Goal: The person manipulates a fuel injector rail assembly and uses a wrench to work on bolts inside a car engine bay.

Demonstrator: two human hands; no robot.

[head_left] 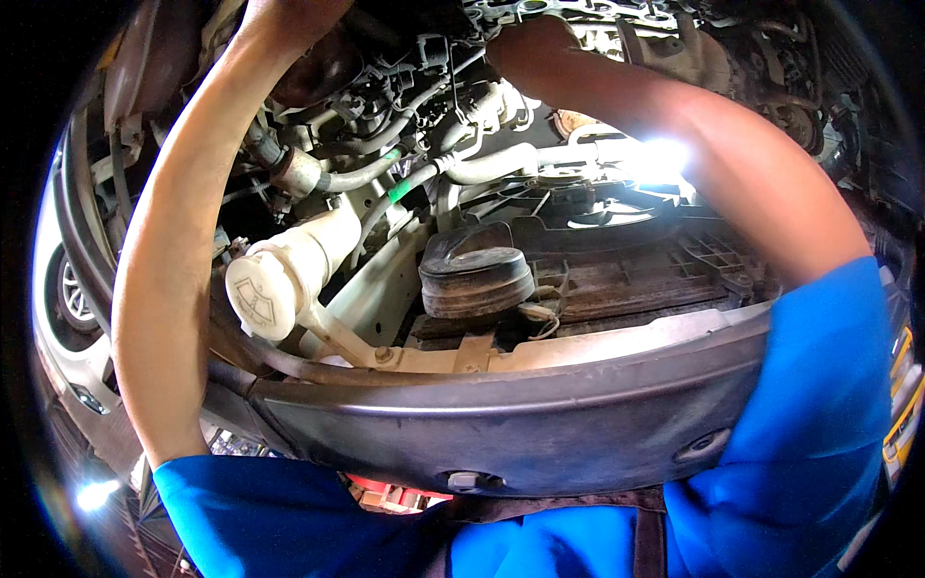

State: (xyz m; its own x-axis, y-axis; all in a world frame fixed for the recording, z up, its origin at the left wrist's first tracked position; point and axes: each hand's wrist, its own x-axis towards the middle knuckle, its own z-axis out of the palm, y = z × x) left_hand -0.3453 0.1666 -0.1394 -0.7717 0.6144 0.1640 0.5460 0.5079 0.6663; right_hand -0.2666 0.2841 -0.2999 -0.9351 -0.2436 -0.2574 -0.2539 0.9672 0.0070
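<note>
Both my bare arms reach forward over an open car engine bay. My left hand (294,12) is cut off by the top edge, with its fingers out of sight. It is nearest to the dark parts at the far left of the bay. My right hand (535,56) is closed over the far middle of the engine, back of the hand showing; whatever it grips is hidden. Just beyond it lies a pale metal engine part with round openings (578,12). Hoses, one with a green mark (400,190), run below and between my hands.
A whitish washer-fluid filler with a cap (260,294) stands near left. Behind the dark bumper (501,433) sits a ribbed black air duct (477,275). A bright work light (660,159) glares beside my right forearm. Another car's wheel (75,289) shows far left.
</note>
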